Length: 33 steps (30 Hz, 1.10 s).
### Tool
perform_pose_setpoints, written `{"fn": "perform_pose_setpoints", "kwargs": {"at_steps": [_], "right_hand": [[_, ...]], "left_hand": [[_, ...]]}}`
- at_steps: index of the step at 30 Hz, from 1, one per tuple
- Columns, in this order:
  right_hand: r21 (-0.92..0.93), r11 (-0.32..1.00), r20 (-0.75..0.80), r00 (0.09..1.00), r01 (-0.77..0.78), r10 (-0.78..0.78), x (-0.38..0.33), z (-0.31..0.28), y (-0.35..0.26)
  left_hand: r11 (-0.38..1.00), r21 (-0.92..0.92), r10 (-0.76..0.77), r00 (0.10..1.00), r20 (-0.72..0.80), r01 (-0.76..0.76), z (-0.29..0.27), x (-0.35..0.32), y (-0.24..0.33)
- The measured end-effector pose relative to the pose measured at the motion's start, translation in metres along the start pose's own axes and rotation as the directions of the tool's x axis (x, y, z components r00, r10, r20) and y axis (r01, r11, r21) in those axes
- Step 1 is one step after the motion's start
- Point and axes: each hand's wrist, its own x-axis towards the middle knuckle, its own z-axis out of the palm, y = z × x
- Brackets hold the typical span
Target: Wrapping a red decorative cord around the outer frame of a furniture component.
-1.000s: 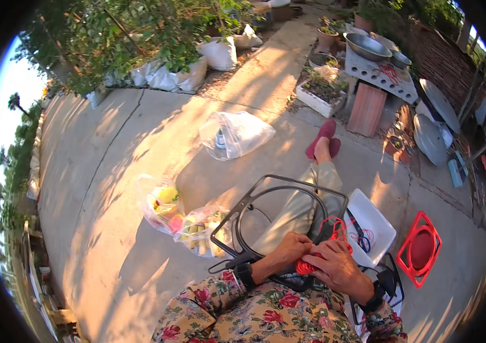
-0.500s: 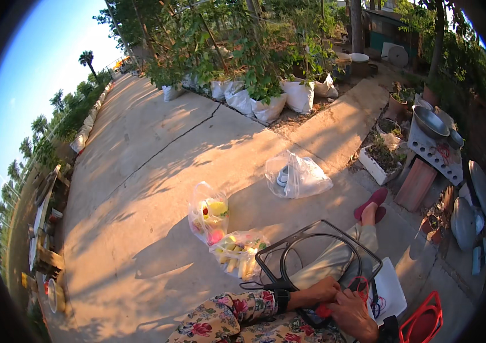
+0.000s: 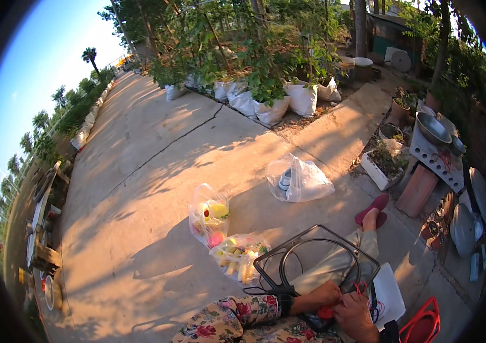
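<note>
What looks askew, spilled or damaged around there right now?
One thing: a dark, jagged line, apparently a crack, cuts across the concrete beyond the transparent bags. No spill shows, and the visible part of the black frame looks whole.

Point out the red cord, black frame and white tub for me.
Red cord (image 3: 325,312): head view, on its bunched part.
Black frame (image 3: 283,268): head view, on its ring's left side.
White tub (image 3: 392,290): head view, on its bare inside.

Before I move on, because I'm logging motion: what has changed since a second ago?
The view swung up and leftward, so the left hand, right hand and plastic bags sit lower and farther right in frame. Both hands stay at the red cord; no grip visibly changed.
</note>
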Motion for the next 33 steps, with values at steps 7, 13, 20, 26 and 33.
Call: {"fn": "perform_pose_setpoints", "kwargs": {"at_steps": [7, 13, 20, 26, 33], "right_hand": [[-0.298, 0.951, -0.025, 0.995, 0.081, -0.092, 0.016, 0.018, 0.007], [0.001, 0.998, -0.206, 0.976, 0.068, -0.066, 0.016, 0.005, 0.02], [-0.105, 0.994, 0.092, 0.996, -0.011, 0.021, 0.016, 0.019, 0.011], [-0.023, 1.0, -0.311, 0.95, 0.009, -0.016, 0.023, 0.001, -0.013], [0.262, 0.955, -0.589, 0.76, -0.143, 0.275, -0.023, 0.007, -0.024]], "left_hand": [[0.978, -0.2, -0.073, 0.994, -0.086, 0.054, -0.005, -0.007, 0.02], [0.97, -0.228, -0.099, 0.992, -0.076, 0.08, -0.008, 0.008, 0.001], [0.966, -0.253, -0.072, 0.995, -0.075, 0.051, -0.007, 0.011, -0.011], [0.961, -0.26, -0.108, 0.993, -0.047, 0.092, -0.011, 0.004, 0.008], [0.969, -0.22, -0.111, 0.994, 0.016, 0.112, -0.02, 0.002, 0.016]]}}
